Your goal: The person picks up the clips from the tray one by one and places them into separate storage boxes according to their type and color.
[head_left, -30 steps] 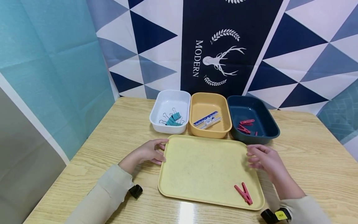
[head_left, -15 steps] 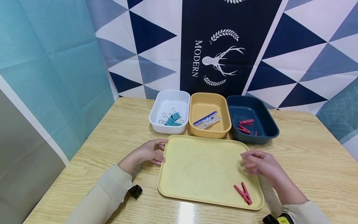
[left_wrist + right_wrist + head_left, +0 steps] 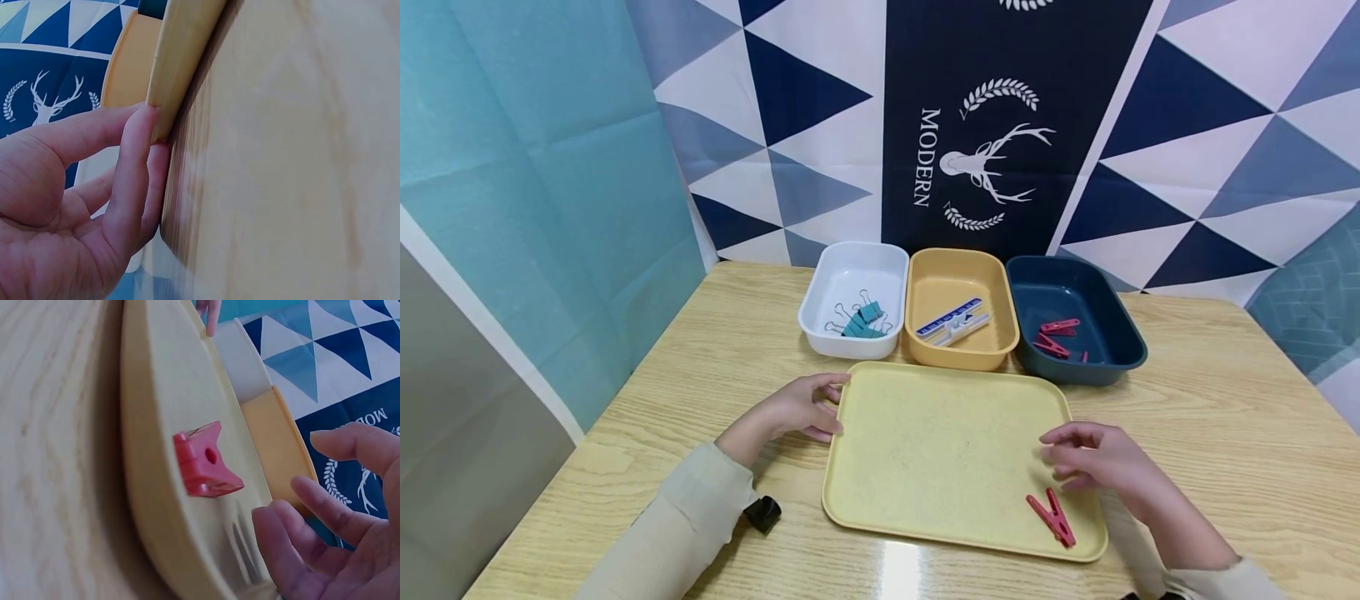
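A pale yellow tray (image 3: 940, 450) lies flat on the table. My left hand (image 3: 797, 407) rests at its left edge; in the left wrist view, fingertips (image 3: 147, 119) touch the rim near a corner. A red clothespin (image 3: 1063, 532) lies on the tray near its front right corner. My right hand (image 3: 1101, 460) hovers over the tray's right edge, just behind the clothespin, fingers loosely bent and holding nothing. The right wrist view shows this clothespin (image 3: 201, 467) apart from the spread thumb and fingers (image 3: 331, 512).
Behind the tray stand three bins: a white bin (image 3: 853, 260) with teal binder clips (image 3: 861, 321), a yellow-orange bin (image 3: 958, 271) with blue-and-white clips (image 3: 953, 321), and a dark blue bin (image 3: 1060, 279) with red clothespins (image 3: 1056, 337). A patterned cloth (image 3: 820, 125) hangs behind.
My right hand has moved toward me along the tray's right side, from the back right corner to near the red clothespin. My left hand and the tray have stayed in place.
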`<state>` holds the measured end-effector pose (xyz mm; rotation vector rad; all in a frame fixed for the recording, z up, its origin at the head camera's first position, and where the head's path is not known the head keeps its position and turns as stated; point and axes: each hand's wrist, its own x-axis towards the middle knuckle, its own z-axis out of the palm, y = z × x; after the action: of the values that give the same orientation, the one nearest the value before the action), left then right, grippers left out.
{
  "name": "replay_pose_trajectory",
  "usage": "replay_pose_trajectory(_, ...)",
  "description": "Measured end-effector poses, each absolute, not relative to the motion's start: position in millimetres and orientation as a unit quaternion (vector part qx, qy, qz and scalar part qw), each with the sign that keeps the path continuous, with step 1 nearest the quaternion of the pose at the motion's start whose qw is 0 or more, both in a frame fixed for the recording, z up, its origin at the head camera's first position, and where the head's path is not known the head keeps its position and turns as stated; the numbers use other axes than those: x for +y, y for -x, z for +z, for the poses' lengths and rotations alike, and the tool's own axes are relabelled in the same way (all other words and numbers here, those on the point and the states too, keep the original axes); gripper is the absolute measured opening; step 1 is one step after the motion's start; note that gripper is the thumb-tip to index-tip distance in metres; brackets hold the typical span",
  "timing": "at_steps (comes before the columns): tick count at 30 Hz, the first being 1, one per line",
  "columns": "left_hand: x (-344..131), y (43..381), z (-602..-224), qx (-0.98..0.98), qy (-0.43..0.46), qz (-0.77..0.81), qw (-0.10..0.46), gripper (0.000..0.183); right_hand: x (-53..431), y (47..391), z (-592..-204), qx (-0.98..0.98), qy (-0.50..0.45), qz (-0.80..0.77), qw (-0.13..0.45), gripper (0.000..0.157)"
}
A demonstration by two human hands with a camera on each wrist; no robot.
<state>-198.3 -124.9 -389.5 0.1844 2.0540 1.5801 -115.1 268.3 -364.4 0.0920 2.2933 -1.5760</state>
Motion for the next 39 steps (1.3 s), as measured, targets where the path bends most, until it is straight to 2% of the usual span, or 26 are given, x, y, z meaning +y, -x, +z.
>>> replay_pose_trajectory(11,-125,198,-389,0.763,-0.063,0.584,0.27,0.077,270,99,-364,0.84,-0.001,-0.499,0.212,0.04)
replay_pose_trajectory(23,-125,198,-390,0.761,-0.063,0.586,0.269,0.078,264,91,-368,0.852,0.059,-0.476,0.213,0.044)
replay_pose_trajectory(30,-125,199,-391,0.76,-0.068,0.587,0.272,0.078,259,93,-371,0.861,0.1,-0.453,0.208,0.039)
replay_pose_trajectory(39,-126,199,-392,0.759,-0.072,0.587,0.271,0.078,258,94,-373,0.87,0.084,-0.443,0.201,0.032)
